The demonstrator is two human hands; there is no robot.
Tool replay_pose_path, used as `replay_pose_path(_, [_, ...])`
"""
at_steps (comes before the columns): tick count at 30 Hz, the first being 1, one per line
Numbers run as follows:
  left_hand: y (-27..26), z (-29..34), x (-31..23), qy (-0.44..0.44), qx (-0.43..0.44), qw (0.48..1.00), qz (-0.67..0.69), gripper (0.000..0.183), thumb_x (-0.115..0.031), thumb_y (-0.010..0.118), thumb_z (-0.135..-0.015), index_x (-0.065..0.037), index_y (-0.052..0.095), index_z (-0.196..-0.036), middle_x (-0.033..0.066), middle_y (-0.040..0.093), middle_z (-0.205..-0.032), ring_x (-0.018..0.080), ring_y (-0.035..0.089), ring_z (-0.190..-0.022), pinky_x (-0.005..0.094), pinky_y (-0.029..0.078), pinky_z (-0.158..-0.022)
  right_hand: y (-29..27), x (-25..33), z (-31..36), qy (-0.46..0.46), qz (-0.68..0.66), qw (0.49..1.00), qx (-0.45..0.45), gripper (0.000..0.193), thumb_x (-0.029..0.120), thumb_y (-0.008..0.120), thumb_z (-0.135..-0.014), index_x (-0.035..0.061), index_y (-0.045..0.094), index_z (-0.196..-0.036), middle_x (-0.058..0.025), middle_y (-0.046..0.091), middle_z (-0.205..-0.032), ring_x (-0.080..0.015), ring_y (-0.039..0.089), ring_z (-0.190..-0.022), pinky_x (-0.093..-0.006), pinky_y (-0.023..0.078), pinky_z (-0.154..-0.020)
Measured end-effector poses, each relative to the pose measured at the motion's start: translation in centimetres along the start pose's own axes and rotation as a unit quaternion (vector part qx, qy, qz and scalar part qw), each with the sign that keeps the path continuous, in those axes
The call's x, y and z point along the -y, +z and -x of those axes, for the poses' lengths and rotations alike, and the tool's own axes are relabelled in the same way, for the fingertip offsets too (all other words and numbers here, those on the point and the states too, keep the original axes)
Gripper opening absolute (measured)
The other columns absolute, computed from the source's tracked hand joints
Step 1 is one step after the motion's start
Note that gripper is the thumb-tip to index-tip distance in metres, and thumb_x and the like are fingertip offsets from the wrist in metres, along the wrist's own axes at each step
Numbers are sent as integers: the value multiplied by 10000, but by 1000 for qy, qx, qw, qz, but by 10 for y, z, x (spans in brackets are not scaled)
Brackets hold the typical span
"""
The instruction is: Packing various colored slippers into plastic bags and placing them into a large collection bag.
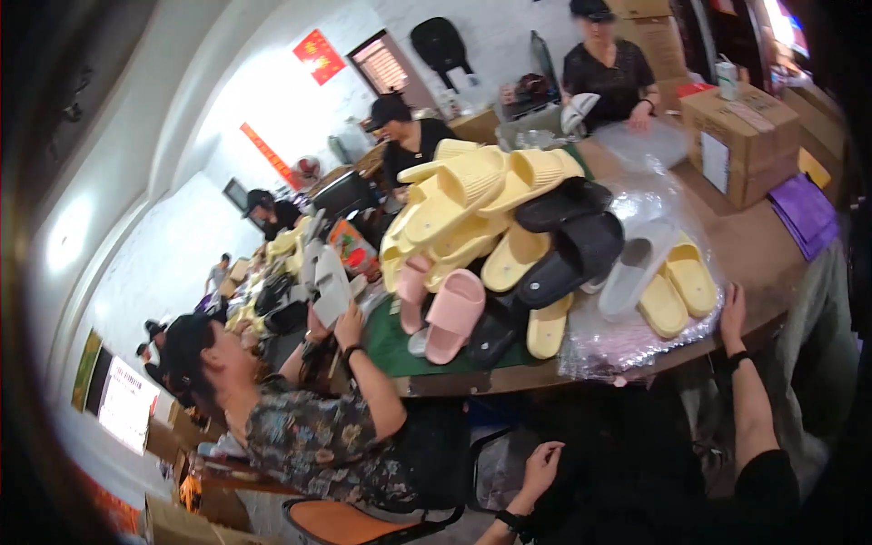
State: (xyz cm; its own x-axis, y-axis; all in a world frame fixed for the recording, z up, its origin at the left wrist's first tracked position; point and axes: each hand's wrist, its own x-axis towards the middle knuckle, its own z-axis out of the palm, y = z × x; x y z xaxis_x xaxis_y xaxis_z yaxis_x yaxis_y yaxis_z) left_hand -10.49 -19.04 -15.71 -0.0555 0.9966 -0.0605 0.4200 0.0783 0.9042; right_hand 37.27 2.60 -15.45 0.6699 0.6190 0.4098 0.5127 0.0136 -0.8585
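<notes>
1. Yellow slides, 2 side by side, lie on crinkled clear plastic wrap near the front edge of the brown table in the head view, with the right hand just beside them

2. Right hand: resting at the table edge, fingers extended and close together, pinching nothing that shows; whether the fingertips touch the wrap, I cannot tell

3. Left hand: low, below the table edge and well apart from the slides, fingers loosely bent, with nothing seen between them

4. Left of the yellow pair, a translucent slide lies on the same wrap, and black slides lean against the heap next to it

5. Farther left, a heap of yellow slides rises above 2 pink slides, over a green mat

6. At the left, a co-worker in a floral shirt holds pale grey slides up in both hands

7. Across the table, a person in black has a hand by a clear plastic sheet

8. Toward the far right stand a cardboard box and, by its corner, a purple pouch
</notes>
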Motion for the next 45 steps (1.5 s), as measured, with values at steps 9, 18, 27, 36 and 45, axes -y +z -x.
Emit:
replay_pose_path(9, [2,-6,5,-46,43,998,21,154,-52,548,-913,16,615,-1033,86,669,-979,128,635,-893,241,488,-792,-10,17,3,23,40,999,0,352,303,428,-980,1,522,-1137,-215,602,-1090,-356,572,-1023,-395,435,-879])
replay_pose_path(18, [4,-5,26,-68,27,994,87,146,-74,566,-906,-6,633,-1017,82,672,-942,136,633,-896,256,485,-797,-6,30,5,31,38,999,-10,332,289,440,-974,17,531,-1141,-219,608,-1069,-357,579,-1011,-385,445,-866])
replay_pose_path(27, [1,-7,8,-86,53,992,78,150,-60,520,-938,26,605,-1026,83,663,-950,130,624,-868,235,479,-805,-2,27,6,43,32,999,-7,320,273,450,-966,11,535,-1129,-227,605,-1074,-365,574,-1013,-399,442,-872])
replay_pose_path(36, [-15,-35,-45,-33,102,993,39,163,-68,518,-942,39,605,-1029,93,657,-963,127,621,-892,242,473,-828,-8,27,6,60,27,998,-16,351,288,473,-952,6,529,-1154,-201,625,-1055,-327,601,-998,-382,456,-865])
replay_pose_path(45, [-8,-38,-65,-23,105,993,47,143,-77,542,-934,19,616,-1011,91,665,-965,143,635,-922,249,483,-827,-10,27,8,68,1,997,-27,337,291,471,-955,27,530,-1156,-186,635,-1032,-318,606,-985,-380,455,-871])
